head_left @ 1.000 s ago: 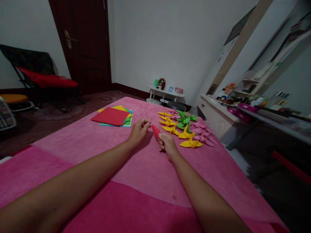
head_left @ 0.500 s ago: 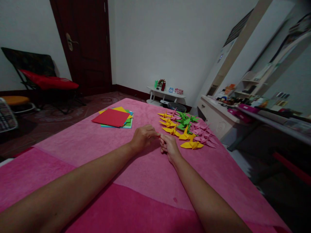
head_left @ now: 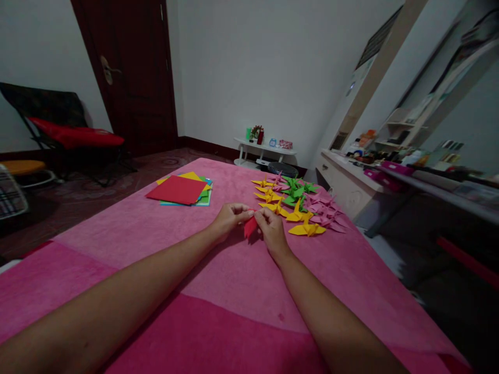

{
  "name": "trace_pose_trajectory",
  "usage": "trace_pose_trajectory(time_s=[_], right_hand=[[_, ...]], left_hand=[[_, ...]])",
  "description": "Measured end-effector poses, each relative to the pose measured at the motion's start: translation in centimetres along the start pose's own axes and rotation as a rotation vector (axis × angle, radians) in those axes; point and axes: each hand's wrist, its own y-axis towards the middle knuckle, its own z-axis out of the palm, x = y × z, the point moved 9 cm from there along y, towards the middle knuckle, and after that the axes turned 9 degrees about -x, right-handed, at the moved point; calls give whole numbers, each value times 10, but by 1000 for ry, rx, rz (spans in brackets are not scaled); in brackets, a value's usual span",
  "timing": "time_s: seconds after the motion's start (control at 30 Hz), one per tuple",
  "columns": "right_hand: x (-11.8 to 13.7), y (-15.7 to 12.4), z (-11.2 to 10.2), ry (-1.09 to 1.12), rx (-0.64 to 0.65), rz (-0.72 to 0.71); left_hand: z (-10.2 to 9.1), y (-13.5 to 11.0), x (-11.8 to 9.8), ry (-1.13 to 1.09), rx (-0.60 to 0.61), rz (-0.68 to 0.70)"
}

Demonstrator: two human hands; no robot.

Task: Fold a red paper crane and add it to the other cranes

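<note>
A small folded red paper piece hangs between my two hands above the pink cloth. My left hand pinches its upper left edge with closed fingers. My right hand pinches it from the right, fingers curled. Just beyond my right hand lie several finished paper cranes in yellow, green and pink. A stack of coloured paper sheets with a red sheet on top lies farther away to the left.
The pink cloth-covered table fills the foreground. A folding chair with a red cushion stands by the dark door. A white low shelf sits at the far wall; a cluttered dresser stands at the right.
A second ago only my right hand held the red piece pointing up. My left hand came in to meet it, and the piece now hangs down between both hands.
</note>
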Motion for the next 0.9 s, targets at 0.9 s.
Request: trace_pose_trajectory(time_s=[0.9], right_hand=[[-43,0,-19,306,-360,364]], left_hand=[[7,-3,2,50,-83,40]])
